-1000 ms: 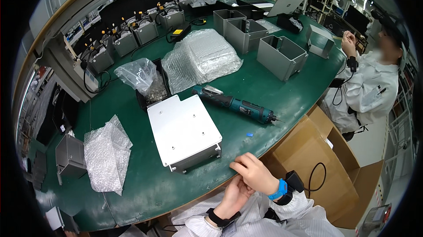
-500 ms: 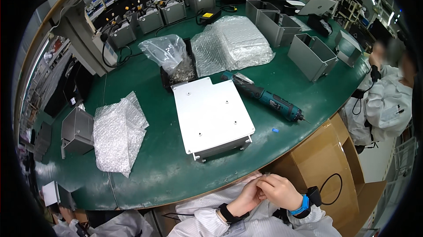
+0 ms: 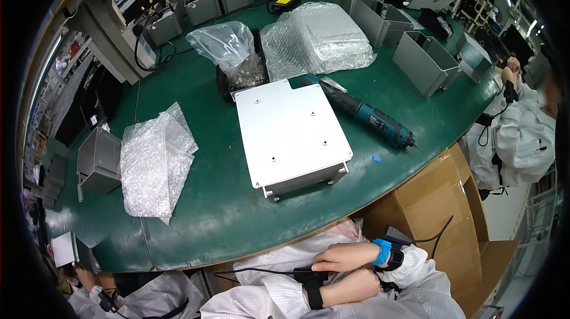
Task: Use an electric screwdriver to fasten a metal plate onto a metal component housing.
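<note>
Workbench (image 3: 217, 230) in green spans the view, a white-plated grey box (image 3: 294, 135) standing near its front edge. A teal power screwdriver (image 3: 363, 112) lies to the box's right. Below the edge, the right hand (image 3: 341, 256) reaches across, back upward, fingers on the black module (image 3: 305, 273) strapped behind the left hand (image 3: 355, 286); whether they clamp it, I cannot tell. The left looks curled, fingers hidden. The screwdriver's pale label (image 3: 377, 122) is unreadably small.

We distinguish the plain white, notched flat plate (image 3: 291, 132); grey, open-topped rectangular boxes (image 3: 415, 72); the deep-green, smooth bench (image 3: 205, 224); a teal-and-black, cylindrical power screwdriver (image 3: 375, 120); white fabric sleeves (image 3: 270, 296) with fine stripes; a bright blue wristband (image 3: 381, 252); a narrow black strap (image 3: 313, 294); and a small, solid-blue piece (image 3: 376, 159).
</note>
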The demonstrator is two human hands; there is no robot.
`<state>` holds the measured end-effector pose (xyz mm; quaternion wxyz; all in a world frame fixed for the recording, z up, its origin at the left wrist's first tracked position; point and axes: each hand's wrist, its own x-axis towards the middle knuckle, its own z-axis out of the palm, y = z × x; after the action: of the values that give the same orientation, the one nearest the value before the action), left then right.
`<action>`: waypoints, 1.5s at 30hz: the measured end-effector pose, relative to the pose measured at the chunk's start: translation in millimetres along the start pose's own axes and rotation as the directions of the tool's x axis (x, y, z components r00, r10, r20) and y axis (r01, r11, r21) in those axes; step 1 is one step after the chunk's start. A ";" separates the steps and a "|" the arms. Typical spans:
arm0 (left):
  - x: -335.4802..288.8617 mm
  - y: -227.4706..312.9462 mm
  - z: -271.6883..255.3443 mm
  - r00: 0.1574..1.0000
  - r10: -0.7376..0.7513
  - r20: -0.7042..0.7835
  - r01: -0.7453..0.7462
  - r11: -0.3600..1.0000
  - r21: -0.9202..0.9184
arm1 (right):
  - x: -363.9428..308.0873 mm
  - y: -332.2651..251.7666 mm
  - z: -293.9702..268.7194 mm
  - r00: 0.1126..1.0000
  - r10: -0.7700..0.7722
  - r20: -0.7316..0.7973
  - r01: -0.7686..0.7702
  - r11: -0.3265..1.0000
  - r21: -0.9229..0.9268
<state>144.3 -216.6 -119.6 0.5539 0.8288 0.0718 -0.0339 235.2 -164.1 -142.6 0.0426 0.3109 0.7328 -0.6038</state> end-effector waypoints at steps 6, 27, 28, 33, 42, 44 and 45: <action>-6.8 -4.1 10.8 0.992 0.033 -0.122 -0.037 0.999 -0.031 | 21.1 0.4 13.1 0.948 -0.261 0.179 0.128 0.833 0.539; -7.6 -94.3 -0.1 0.660 -0.158 -0.734 -0.120 0.943 -0.310 | 8.5 -62.5 12.4 0.805 -0.557 -0.207 0.443 0.794 -0.416; -7.7 -96.4 -0.8 0.643 -0.162 -0.749 -0.123 0.943 -0.310 | 15.5 -56.4 15.3 0.791 -0.580 -0.196 0.423 0.750 -0.509; -3.9 -119.0 -16.6 0.561 -0.169 -0.811 -0.148 0.943 -0.299 | 30.4 -48.4 15.3 0.729 -0.669 -0.144 0.299 0.501 -0.812; 5.2 -133.5 -26.2 0.543 -0.142 -0.828 -0.152 0.953 -0.264 | 39.2 -20.8 15.3 0.659 -0.647 -0.383 0.356 0.717 -0.599; 11.7 -136.5 -26.4 0.554 -0.123 -0.823 -0.162 0.954 -0.251 | 38.2 -14.0 18.0 0.669 -0.588 -0.455 0.335 0.785 -0.521; 9.5 -134.9 -26.5 0.545 -0.117 -0.830 -0.158 0.958 -0.240 | 38.8 -16.5 18.8 0.673 -0.537 -0.508 0.334 0.834 -0.438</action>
<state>132.0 -140.6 -233.9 0.5663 0.6556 0.3213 0.3825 189.7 -166.8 -150.4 -0.2963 0.2922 0.8437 -0.3391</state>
